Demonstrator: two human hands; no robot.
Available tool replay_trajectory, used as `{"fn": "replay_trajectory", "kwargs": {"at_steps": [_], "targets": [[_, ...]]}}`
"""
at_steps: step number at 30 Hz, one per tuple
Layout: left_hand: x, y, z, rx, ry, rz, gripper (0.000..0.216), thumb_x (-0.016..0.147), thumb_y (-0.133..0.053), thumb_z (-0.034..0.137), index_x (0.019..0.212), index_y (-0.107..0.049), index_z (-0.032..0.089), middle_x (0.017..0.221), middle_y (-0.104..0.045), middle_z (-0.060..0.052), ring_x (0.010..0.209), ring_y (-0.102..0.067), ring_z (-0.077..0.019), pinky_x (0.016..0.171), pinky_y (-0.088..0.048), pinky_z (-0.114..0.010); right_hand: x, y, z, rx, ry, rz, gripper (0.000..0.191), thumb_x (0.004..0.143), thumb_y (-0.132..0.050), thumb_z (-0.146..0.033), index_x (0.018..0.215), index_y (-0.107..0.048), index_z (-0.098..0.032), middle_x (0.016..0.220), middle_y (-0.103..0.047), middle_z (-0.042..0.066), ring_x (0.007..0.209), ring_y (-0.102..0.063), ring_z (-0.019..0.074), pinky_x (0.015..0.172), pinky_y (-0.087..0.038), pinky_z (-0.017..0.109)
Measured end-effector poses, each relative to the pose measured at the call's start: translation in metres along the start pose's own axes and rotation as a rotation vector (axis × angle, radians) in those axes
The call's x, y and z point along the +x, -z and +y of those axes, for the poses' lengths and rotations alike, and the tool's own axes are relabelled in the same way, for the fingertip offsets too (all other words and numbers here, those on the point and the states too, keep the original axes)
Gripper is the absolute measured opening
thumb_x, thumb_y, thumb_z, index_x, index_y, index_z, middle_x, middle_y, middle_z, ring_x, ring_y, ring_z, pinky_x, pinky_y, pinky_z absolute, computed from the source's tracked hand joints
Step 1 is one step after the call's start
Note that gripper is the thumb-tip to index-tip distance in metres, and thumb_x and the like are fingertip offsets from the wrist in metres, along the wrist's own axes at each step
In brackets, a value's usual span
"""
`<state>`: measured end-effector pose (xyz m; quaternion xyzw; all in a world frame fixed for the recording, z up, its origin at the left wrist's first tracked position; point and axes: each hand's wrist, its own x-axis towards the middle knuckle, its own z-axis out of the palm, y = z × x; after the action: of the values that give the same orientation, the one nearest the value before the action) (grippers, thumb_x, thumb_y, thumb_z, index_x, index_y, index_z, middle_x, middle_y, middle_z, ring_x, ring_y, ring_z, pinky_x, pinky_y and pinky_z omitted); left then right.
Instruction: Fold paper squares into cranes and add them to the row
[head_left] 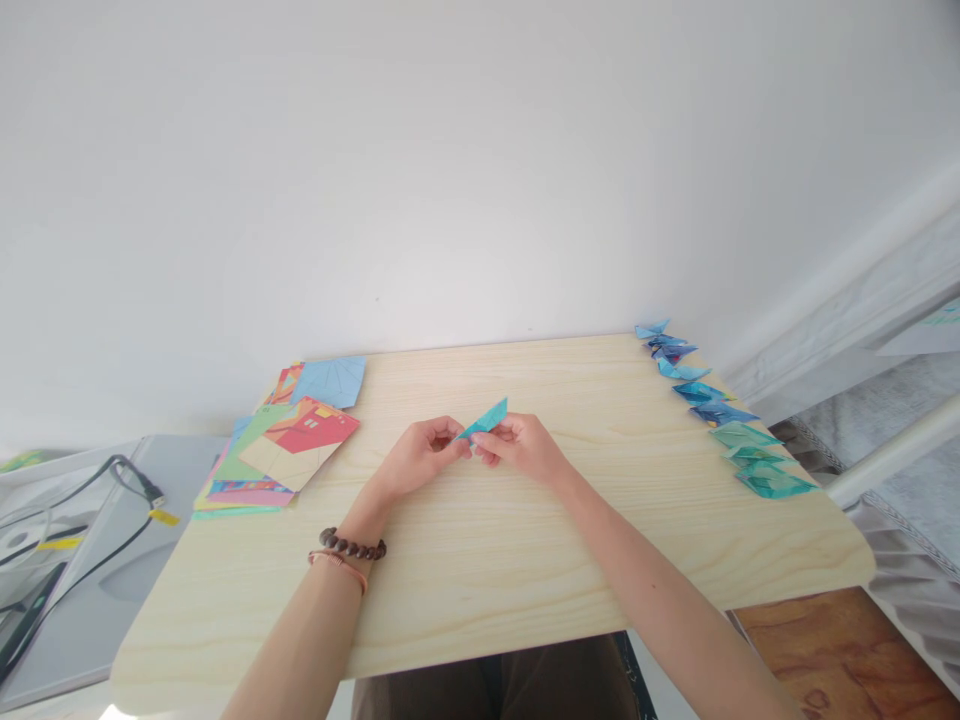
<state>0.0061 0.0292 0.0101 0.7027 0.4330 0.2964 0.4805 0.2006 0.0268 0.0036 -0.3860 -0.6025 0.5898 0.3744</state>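
Note:
Over the middle of the table, a narrow folded piece of turquoise paper (487, 416) is pinched between both hands, its pointed end rising up to the right. My left hand (421, 455) grips its lower left end with thumb and fingers. My right hand (525, 445) closes on its lower edge, the thumb in front and the fingers behind. The fingers cover part of the fold. Dark beads and a thin copper-coloured band circle my left wrist.
Coloured paper sheets (251, 450) lie in a loose pile on the table's left side, a blue sheet (330, 380) behind. Several folded blue and green paper boats (750, 437) line the right edge. Left of the wooden table (480, 580), a grey surface holds cables (142, 490). A white wall stands behind.

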Motion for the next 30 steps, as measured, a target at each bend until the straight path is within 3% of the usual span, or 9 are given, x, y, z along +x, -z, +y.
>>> {"fn": "replay_trajectory", "kwargs": {"at_steps": [8, 14, 22, 30], "targets": [[-0.002, -0.004, 0.005, 0.119, 0.014, -0.026, 0.019, 0.075, -0.057, 0.03, 0.079, -0.063, 0.013, 0.074, -0.065, -0.002, 0.067, -0.056, -0.013, 0.061, -0.042, -0.023, 0.001, -0.003, 0.007, -0.17, 0.07, -0.001, 0.028, 0.08, -0.055, -0.045, 0.076, -0.056, -0.017, 0.06, -0.06, 0.0, 0.05, -0.054, 0.0094, 0.05, -0.047, 0.021], [-0.002, -0.002, 0.008, 0.124, 0.031, -0.015, 0.017, 0.075, -0.055, 0.028, 0.077, -0.062, 0.012, 0.073, -0.064, -0.002, 0.065, -0.054, -0.0122, 0.059, -0.04, -0.022, 0.001, -0.004, 0.003, -0.367, 0.175, 0.013, 0.032, 0.086, -0.046, -0.043, 0.072, -0.056, -0.016, 0.065, -0.06, 0.001, 0.055, -0.054, 0.0086, 0.053, -0.044, 0.019], [-0.003, 0.005, 0.004, 0.006, 0.051, -0.063, 0.01, 0.077, -0.052, 0.022, 0.08, -0.057, 0.014, 0.071, -0.064, 0.0, 0.064, -0.052, -0.0099, 0.059, -0.037, -0.02, -0.002, 0.007, 0.0, -0.375, 0.23, 0.031, 0.032, 0.086, -0.047, -0.044, 0.074, -0.057, -0.016, 0.067, -0.06, 0.002, 0.059, -0.053, 0.01, 0.057, -0.044, 0.02], [-0.005, 0.007, 0.008, 0.066, 0.073, -0.104, 0.009, 0.077, -0.052, 0.023, 0.076, -0.055, 0.015, 0.069, -0.064, 0.001, 0.061, -0.053, -0.0094, 0.057, -0.039, -0.019, -0.003, 0.007, 0.0, -0.36, 0.214, 0.021, 0.031, 0.086, -0.047, -0.041, 0.07, -0.057, -0.016, 0.065, -0.059, 0.001, 0.058, -0.054, 0.0094, 0.058, -0.044, 0.02]]}}
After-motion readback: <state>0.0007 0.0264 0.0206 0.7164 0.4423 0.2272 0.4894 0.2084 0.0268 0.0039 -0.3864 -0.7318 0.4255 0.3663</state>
